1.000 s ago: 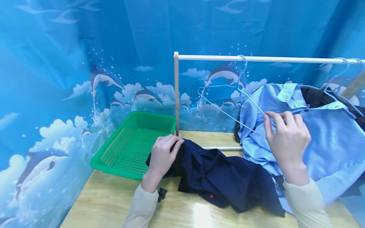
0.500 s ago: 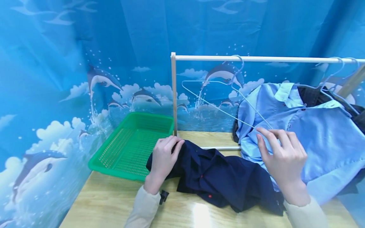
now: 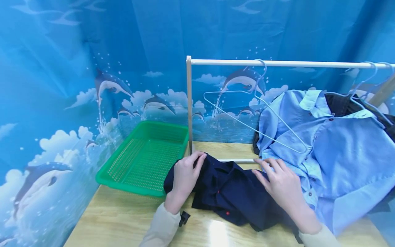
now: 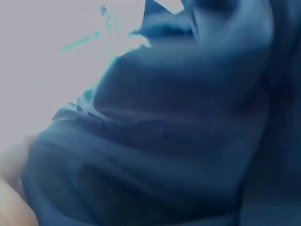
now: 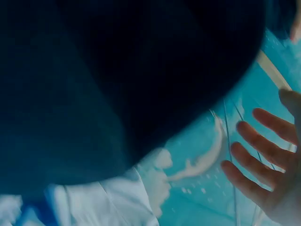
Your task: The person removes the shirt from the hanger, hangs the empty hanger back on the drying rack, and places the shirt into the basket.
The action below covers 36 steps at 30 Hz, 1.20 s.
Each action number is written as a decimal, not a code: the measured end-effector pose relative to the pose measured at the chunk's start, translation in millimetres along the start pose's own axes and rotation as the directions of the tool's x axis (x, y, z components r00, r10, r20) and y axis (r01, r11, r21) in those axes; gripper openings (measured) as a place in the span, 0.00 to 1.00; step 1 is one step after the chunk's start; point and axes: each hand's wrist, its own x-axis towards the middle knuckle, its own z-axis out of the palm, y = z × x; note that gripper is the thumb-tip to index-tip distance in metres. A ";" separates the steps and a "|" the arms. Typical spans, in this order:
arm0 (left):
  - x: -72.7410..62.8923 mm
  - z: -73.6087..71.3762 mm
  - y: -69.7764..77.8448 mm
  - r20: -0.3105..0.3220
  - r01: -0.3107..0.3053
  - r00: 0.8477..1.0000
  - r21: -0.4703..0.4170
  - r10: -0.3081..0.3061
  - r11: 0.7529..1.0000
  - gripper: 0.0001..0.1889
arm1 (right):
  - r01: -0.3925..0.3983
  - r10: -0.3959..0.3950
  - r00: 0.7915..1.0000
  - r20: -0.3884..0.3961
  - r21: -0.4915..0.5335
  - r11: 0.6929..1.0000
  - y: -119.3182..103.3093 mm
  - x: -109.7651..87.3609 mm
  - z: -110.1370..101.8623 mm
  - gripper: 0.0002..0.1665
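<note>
Since the frame half a second ago, the right hand (image 3: 282, 185) has dropped towards 7 o'clock, off the hanger (image 3: 258, 132) and down to the navy shirt (image 3: 234, 199); the hanger has swung slightly, and the left hand (image 3: 185, 173) has edged towards 3 o'clock. It pinches the shirt's upper edge between thumb and fingers. Nothing shows in the right hand: its fingers are spread and its thumb apart, the gap wide. I cannot tell whether its tips touch the cloth.

Crumpled on the table (image 3: 117, 212), the navy shirt lies between the hands, its long axis running from the left hand's pinch at 10 o'clock to a trailing end at 4. What matters most, I judge, is that the bare hanger, tilted along nearly the same line, hangs from the rail (image 3: 228, 62) at 2 o'clock from that pinch, with the right hand nearer it.

The left forearm comes in from 7 o'clock, wrist bent towards 1; the right comes from 5, fingers aimed at 10, back of the hand up.
</note>
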 end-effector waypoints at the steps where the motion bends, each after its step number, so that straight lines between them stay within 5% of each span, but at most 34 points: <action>1: -1.2 2.2 2.5 0.004 0.002 1.000 -0.020 -0.002 1.000 0.06 | 0.004 -0.005 0.999 0.042 0.014 1.000 -1.4 -4.1 5.1 0.29; 6: -10.1 17.6 14.4 0.094 -0.056 0.994 -0.091 0.064 0.994 0.06 | 0.021 -0.035 0.973 0.226 0.064 0.998 -10.3 -22.1 27.2 0.36; 9: -18.1 30.2 20.4 0.240 -0.102 0.963 -0.098 0.123 0.990 0.09 | 0.036 -0.051 0.957 0.286 0.058 0.998 -15.1 -30.5 36.0 0.39; 13: -31.4 48.9 21.9 0.478 -0.157 0.866 -0.021 0.147 0.987 0.16 | 0.044 -0.056 0.944 0.324 0.046 0.998 -18.9 -38.6 43.8 0.41; 20: -57.9 69.1 10.4 0.763 -0.224 0.645 0.135 0.043 0.965 0.23 | 0.041 -0.059 0.912 0.407 0.052 0.998 -18.0 -48.5 45.0 0.37; 22: -60.7 70.7 8.5 0.799 -0.248 0.601 0.154 0.027 0.956 0.23 | 0.041 -0.066 0.911 0.407 0.069 0.997 -14.7 -49.9 42.9 0.35; 24: -60.2 70.6 7.7 0.812 -0.258 0.582 0.152 0.028 0.954 0.23 | 0.031 -0.058 0.913 0.404 0.074 0.997 -9.3 -51.3 38.7 0.35; 26: -56.5 68.5 7.5 0.805 -0.250 0.591 0.130 0.045 0.959 0.22 | -0.002 -0.024 0.911 0.411 0.063 0.998 -2.3 -52.6 31.9 0.36; 28: -50.2 63.5 7.1 0.783 -0.236 0.617 0.088 0.079 0.968 0.19 | -0.048 0.027 0.906 0.422 0.039 0.998 5.9 -54.4 22.8 0.35; 30: -42.4 56.0 6.6 0.736 -0.214 0.667 0.047 0.111 0.976 0.16 | -0.100 0.083 0.898 0.432 0.016 0.995 14.8 -57.1 12.5 0.32; 33: -30.7 42.3 4.4 0.632 -0.186 0.763 0.013 0.136 0.982 0.09 | -0.186 0.168 0.869 0.465 -0.008 0.983 28.5 -62.5 -3.2 0.28; 36: -21.9 29.4 -0.2 0.540 -0.149 0.833 0.008 0.121 0.989 0.03 | -0.269 0.255 0.795 0.550 -0.056 0.962 42.0 -70.5 -16.5 0.33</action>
